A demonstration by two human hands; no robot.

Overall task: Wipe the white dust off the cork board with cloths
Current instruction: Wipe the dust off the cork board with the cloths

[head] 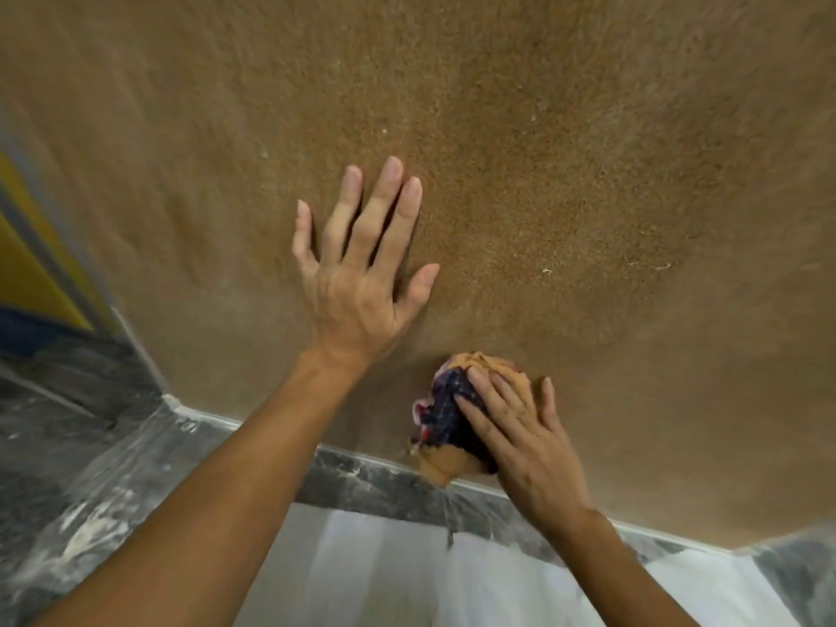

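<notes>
Straight ahead, a brown cork board fills nearly the whole view. Your left hand lies flat near the board's middle, fingers spread and straight, its grip released and holding nothing. Your right hand is lower, close to the board's bottom edge, pressing a bunched cloth against the cork. The cloth is orange with a dark checked patch. Your fingers lie nearly straight across it, so that grip is not clenched; the thumb is hidden. A few white specks dot the board's middle. Below the board's pale bottom edge runs a dark stone surface, smeared with white dust beyond the board's lower left corner. A yellow panel shows past the board's left edge.
</notes>
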